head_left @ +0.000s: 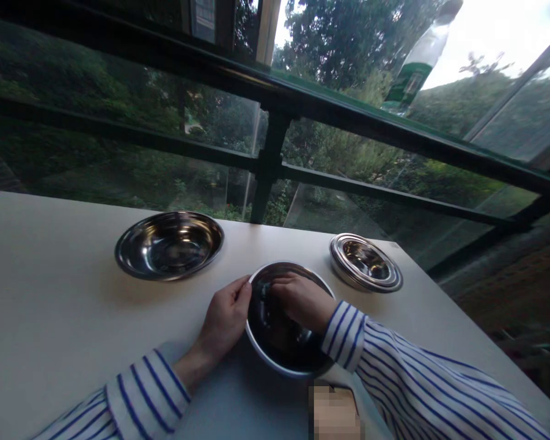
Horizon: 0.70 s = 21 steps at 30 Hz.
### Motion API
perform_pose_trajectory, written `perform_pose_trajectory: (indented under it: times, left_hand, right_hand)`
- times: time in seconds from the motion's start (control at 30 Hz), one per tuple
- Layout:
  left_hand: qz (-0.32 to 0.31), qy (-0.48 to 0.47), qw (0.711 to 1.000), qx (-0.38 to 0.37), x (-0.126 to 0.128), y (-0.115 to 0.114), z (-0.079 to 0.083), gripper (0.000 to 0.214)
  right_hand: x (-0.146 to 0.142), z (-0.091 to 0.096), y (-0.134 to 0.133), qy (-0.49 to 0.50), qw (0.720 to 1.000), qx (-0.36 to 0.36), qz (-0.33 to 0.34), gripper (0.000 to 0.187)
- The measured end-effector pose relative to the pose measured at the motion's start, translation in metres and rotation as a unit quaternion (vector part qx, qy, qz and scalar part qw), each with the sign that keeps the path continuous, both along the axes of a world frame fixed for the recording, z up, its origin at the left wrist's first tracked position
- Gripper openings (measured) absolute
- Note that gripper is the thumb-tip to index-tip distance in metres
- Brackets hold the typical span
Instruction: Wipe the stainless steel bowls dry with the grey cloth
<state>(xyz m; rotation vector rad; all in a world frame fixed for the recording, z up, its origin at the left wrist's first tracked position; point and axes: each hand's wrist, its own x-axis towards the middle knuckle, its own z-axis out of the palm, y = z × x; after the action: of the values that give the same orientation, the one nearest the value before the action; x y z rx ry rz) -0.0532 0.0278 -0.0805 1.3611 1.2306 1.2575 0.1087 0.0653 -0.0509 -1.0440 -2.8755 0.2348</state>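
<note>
Bowl (277, 345) gripped by left fingers (243, 298); right fingers (284, 286) curled inside it, grasp unclear.

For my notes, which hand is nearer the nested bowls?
Right. The right hand reaches into the middle bowl, left of the nested bowls; the left hand holds that bowl's left rim, farther away.

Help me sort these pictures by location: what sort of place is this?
Probably a balcony or terrace, perhaps a glazed one: a dark green railing runs just beyond the white table, and trees show past it.
</note>
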Motion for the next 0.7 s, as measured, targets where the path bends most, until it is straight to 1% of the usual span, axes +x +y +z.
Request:
perform_pose_trajectory:
  times: [0.1, 0.27, 0.37, 0.43, 0.5, 0.6, 0.7]
  left_hand:
    - [0.013, 0.001, 1.0, -0.003, 0.0, 0.002, -0.002, 0.035]
    - [0.026, -0.015, 1.0, -0.01, 0.001, 0.003, -0.004, 0.034]
    - [0.023, -0.022, 0.999, -0.015, 0.001, 0.003, -0.003, 0.034]
    - [0.02, -0.024, 0.999, -0.015, 0.001, 0.004, -0.003, 0.034]
    - [0.013, -0.023, 1.0, -0.011, 0.0, 0.004, -0.003, 0.034]
    - [-0.006, -0.018, 1.0, -0.001, -0.002, 0.005, -0.003, 0.035]
    - [-0.014, -0.015, 1.0, 0.003, -0.004, 0.005, -0.003, 0.036]
  right_hand:
    - [0.0, 0.002, 0.001, 0.005, 1.0, -0.004, 0.006, 0.025]
    - [0.001, 0.013, -0.023, -0.019, 0.994, -0.05, 0.093, 0.017]
    - [0.006, 0.019, -0.037, -0.034, 0.987, -0.085, 0.136, 0.02]
    - [0.006, 0.02, -0.04, -0.032, 0.987, -0.093, 0.128, 0.023]
    - [0.002, 0.017, -0.037, -0.028, 0.991, -0.081, 0.107, 0.025]
    - [-0.007, 0.012, -0.023, -0.027, 0.994, -0.056, 0.086, 0.028]
    - [-0.007, 0.008, -0.006, -0.025, 0.998, -0.031, 0.05, 0.028]
